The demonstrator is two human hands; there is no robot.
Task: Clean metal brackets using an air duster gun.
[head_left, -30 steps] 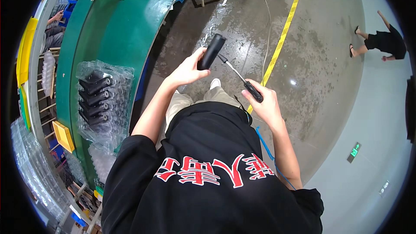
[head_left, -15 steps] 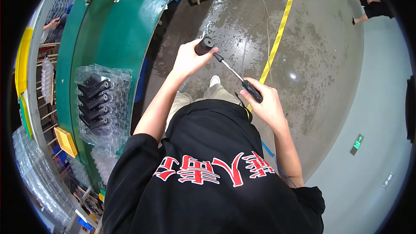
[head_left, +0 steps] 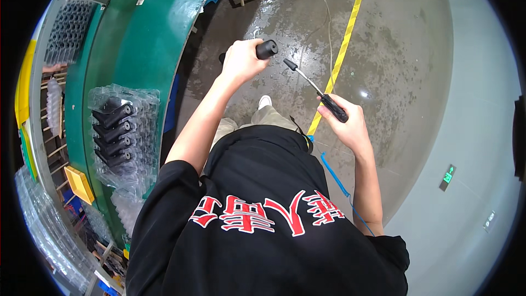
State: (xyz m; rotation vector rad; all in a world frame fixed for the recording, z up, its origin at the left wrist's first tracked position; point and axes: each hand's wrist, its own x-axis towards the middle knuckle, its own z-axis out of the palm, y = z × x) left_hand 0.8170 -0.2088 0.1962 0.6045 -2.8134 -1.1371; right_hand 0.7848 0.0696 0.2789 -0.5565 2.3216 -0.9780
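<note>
Left hand (head_left: pixel 240 61) gripping black cylinder (head_left: pixel 266 50), clear tray (head_left: pixel 143 131) holding black parts (head_left: pixel 112 129)

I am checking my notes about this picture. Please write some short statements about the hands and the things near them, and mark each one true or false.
1. The left hand holds a black cylinder part. True.
2. The right hand holds a hammer. False: it holds a thin tool with a black handle and a metal shaft.
3. The tool's tip is inside the cylinder. False: the tip is apart from it.
4. A clear tray of black parts lies on the green conveyor. True.
5. A yellow line runs along the floor. True.
</note>
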